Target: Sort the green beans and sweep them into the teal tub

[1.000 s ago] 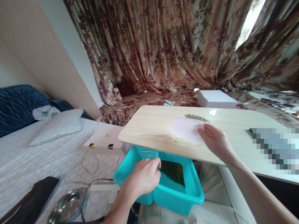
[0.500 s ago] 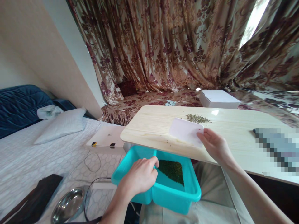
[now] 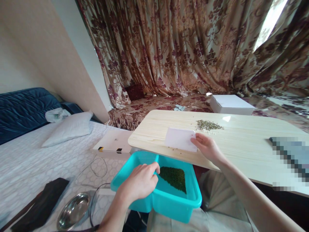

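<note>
My left hand [image 3: 144,181] is closed on the divider of a turquoise two-compartment bin [image 3: 177,202], held below the table's near edge. Small green beans or seeds [image 3: 174,177] lie in the bin's right compartment; the left one is partly hidden by my hand. In my right hand [image 3: 206,146] is a thin white card [image 3: 180,139], pinched at its right end and tilted low over the table near its front edge. Beyond the card, a loose pile of greenish seeds [image 3: 209,125] is spread on the pale wooden table [image 3: 243,141]. A few stray seeds dot the wood by the card.
A blurred-out dark flat object [image 3: 292,158] lies at the table's right. Behind the table stands a white box [image 3: 233,103]. On the bed to the left are a steel bowl [image 3: 74,211], a black cloth item [image 3: 42,203], a cable and a flat white box [image 3: 113,141].
My right hand has drawn the card leftward and toward the table's near edge, away from the seed pile. My left hand keeps its grip on the bin. The view has shifted slightly.
</note>
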Motion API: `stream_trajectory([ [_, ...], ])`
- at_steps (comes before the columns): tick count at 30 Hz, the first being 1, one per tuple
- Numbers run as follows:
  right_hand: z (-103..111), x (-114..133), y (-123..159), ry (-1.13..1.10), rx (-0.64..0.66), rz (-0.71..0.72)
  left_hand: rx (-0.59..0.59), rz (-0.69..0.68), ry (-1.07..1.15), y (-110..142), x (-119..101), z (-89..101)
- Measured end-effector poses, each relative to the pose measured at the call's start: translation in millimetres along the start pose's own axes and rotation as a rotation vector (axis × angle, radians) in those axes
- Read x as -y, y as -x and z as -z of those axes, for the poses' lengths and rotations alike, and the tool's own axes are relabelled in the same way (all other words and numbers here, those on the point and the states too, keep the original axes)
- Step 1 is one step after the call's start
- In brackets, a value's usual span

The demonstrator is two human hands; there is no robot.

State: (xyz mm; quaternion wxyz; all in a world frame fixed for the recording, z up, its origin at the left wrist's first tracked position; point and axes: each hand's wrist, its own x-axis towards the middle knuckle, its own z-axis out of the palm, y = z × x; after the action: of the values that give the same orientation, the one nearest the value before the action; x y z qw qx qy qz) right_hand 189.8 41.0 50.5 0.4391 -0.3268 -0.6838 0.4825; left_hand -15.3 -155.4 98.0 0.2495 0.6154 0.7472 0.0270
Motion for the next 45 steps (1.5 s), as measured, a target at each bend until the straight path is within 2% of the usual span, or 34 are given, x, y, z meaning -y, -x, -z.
stream_trajectory([
  [4,-2,9,23,0.038,0.141,-0.024,-0.016,-0.01,-0.01,0,1,-1.0],
  [6,5,13,31,0.058,0.156,-0.016,-0.013,-0.016,-0.025,-1,0,-2.6],
  [8,21,16,32,0.056,0.046,0.013,-0.005,-0.024,-0.041,-2,-3,-4.7],
  [12,66,12,19,0.082,-0.338,0.027,-0.002,-0.064,-0.054,-4,-14,-9.9],
  [14,82,8,13,0.123,-0.413,0.013,0.004,-0.089,-0.052,-5,-21,-12.4],
  [16,90,4,10,0.163,-0.424,0.011,0.016,-0.109,-0.048,-7,-28,-14.1],
  [22,81,5,8,0.156,-0.38,0.014,0.049,-0.143,-0.041,-9,-39,-15.0],
  [31,74,7,5,0.127,-0.367,-0.05,0.034,-0.151,-0.059,-11,-34,-20.4],
  [45,72,9,5,0.116,-0.362,-0.111,0.037,-0.159,-0.06,-11,-35,-18.1],
])
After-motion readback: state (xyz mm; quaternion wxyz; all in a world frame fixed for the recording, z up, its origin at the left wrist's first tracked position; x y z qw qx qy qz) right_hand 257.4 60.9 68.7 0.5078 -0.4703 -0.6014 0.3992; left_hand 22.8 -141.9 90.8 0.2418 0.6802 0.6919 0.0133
